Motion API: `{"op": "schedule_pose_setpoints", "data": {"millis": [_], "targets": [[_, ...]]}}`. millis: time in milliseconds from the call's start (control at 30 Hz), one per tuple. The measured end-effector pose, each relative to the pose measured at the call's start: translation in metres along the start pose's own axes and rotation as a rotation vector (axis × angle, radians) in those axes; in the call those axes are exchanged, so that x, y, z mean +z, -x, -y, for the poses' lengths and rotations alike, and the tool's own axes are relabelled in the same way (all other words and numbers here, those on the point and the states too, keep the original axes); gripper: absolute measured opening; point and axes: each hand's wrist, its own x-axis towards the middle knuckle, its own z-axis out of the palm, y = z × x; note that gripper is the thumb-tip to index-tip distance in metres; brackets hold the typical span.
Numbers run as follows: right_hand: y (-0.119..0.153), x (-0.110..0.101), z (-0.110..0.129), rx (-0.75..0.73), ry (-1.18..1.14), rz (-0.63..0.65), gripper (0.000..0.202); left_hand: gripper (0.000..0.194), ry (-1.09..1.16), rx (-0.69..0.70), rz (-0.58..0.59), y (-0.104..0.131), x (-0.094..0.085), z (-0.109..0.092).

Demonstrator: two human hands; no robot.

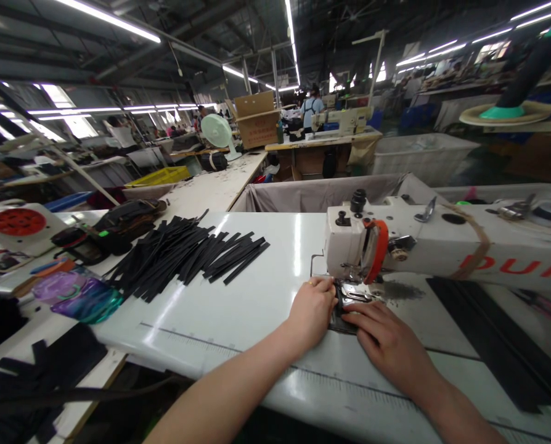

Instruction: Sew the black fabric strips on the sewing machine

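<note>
My left hand (313,308) is closed beside the needle area of a white sewing machine (423,240), its curled fingertips at the left edge of a small black fabric piece (342,325). Most of that piece is hidden by the hands and the metal presser foot (356,295). From the right, my right hand (386,330) reaches in with its fingers stretched out, fingertips resting by the piece's right edge. Long black fabric strips (492,339) lie on the table to the right of that hand. A pile of narrow black strips (178,256) spreads over the left side.
A purple and teal pouch-like item (79,293) sits at the table's left edge. Behind stand a fan (217,131), a cardboard box (257,120) and a grey cloth-lined bin (303,194). A person (311,111) is at a farther table. Pink-handled scissors (548,308) lie far right.
</note>
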Motion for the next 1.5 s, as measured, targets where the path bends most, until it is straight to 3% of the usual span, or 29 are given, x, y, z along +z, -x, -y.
{"op": "schedule_pose_setpoints", "data": {"millis": [400,1367,1500], "targets": [[-0.003,0.004,-0.003,0.050,0.026,0.085,0.039,0.022,-0.033,0.016,0.001,0.002,0.002,0.000],[-0.003,0.002,0.000,0.062,0.004,0.043,0.037,0.022,-0.178,-0.007,0.082,0.002,0.002,-0.011],[-0.003,0.002,0.000,0.065,-0.002,0.041,0.036,0.023,-0.103,-0.013,0.012,0.005,0.003,-0.008]]}}
